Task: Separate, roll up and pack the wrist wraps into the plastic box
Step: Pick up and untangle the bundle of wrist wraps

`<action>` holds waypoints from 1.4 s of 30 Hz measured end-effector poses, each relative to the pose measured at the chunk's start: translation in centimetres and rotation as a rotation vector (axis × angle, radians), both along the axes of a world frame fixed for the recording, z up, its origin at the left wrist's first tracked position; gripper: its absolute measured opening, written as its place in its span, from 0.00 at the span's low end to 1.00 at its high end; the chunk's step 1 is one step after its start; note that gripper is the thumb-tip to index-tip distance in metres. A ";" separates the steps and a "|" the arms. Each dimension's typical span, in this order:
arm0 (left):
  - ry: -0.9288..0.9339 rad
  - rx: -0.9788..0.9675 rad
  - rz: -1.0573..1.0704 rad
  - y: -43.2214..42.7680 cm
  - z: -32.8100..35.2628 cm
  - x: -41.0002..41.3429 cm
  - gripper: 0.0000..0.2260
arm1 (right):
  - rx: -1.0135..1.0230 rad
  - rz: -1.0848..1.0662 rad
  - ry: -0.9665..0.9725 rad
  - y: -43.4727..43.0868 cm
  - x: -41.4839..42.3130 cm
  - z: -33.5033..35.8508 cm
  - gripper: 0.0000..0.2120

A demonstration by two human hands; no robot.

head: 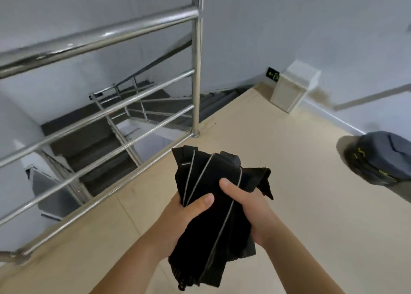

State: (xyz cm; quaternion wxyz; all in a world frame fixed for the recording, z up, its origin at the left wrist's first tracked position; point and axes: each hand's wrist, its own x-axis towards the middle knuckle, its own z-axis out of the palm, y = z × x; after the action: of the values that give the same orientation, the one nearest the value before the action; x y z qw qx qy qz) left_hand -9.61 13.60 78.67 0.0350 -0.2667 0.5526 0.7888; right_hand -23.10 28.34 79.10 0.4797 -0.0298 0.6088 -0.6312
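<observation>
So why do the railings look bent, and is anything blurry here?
Head view: the wide-angle lens bows the railing near the edges; glare streaks its top bar. The bag at right and the white bin are smeared, while both hands, left and right, and the black wraps look fairly sharp.

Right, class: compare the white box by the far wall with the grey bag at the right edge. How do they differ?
The white box is pale, straight-sided and stands upright against the wall; the grey bag is dark with yellow-green markings, rounded and slumped. The box shows whole; the bag is cut off by the frame's right edge. The box lies farther from the hands than the bag. Both rest on the beige floor.
</observation>
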 end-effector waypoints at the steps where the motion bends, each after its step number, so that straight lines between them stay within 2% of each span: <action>1: -0.006 0.025 -0.040 1.4 2.1 0.0 0.28 | 0.018 -0.042 0.047 1.7 0.3 2.4 0.23; 3: -0.021 0.071 -0.113 4.5 5.3 0.0 0.30 | 0.041 -0.119 0.099 5.4 1.2 6.2 0.23; 10: -0.104 0.097 -0.417 20.5 9.9 -1.3 0.20 | 0.091 -0.396 0.073 23.6 5.8 10.1 0.18; 15: -0.130 0.061 -0.649 37.2 11.2 -4.7 0.19 | 0.082 -0.607 0.091 41.2 7.7 10.7 0.19; 22: -0.152 0.096 -0.836 61.4 11.8 -9.4 0.16 | 0.101 -0.887 0.019 64.7 7.4 11.1 0.21; 32: -0.177 0.096 -1.077 84.1 11.2 -19.8 0.15 | 0.118 -1.187 -0.014 85.9 1.3 11.2 0.17; 38: -0.202 0.088 -1.236 97.9 11.0 -27.8 0.14 | 0.184 -1.339 -0.052 98.7 -4.3 11.9 0.18; 42: -0.191 0.037 -1.321 107.9 11.7 -31.5 0.13 | 0.145 -1.418 -0.055 107.5 -6.4 12.5 0.18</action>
State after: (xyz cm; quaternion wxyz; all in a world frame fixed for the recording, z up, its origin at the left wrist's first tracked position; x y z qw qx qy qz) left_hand -41.16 121.47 90.38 0.5642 0.0596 0.5806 0.5840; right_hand -29.46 135.89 91.60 -0.0304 0.4214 0.5095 -0.7496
